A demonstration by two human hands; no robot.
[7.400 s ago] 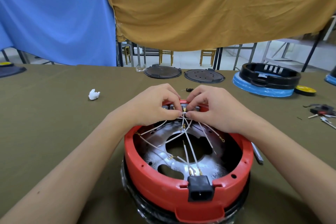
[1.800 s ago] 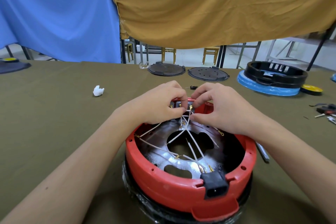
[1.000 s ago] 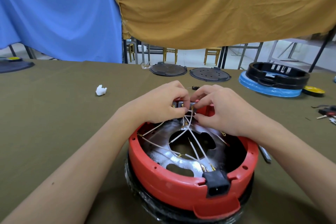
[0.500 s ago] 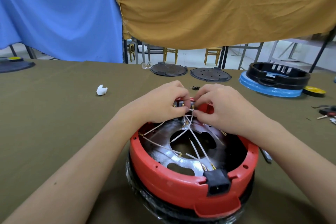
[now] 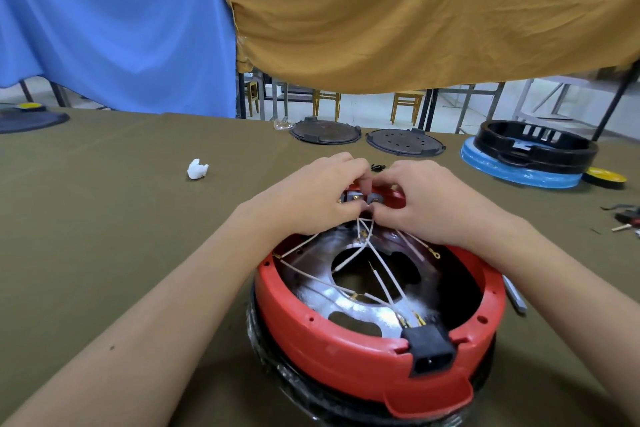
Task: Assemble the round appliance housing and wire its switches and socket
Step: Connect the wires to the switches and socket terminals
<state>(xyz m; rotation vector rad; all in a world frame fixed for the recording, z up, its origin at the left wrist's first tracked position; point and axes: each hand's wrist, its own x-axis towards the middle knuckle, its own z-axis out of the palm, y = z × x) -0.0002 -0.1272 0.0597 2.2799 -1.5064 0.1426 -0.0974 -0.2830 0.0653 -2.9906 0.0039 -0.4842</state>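
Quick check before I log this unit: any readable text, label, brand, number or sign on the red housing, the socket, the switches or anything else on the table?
None can be read.
Red housing: no print or label visible.
Black socket: no marking readable.
Switches at the far rim: mostly hidden by the left hand and right hand; nothing legible.
Black housing at far right: a pale patch inside, too small to read.

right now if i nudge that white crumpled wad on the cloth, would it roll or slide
The white crumpled wad looks like tissue or foam, so probably very light and soft. Its lumpy, irregular shape suggests it would tumble a little rather than roll far. The olive table cloth looks matte and would likely drag on it, not let it slide.
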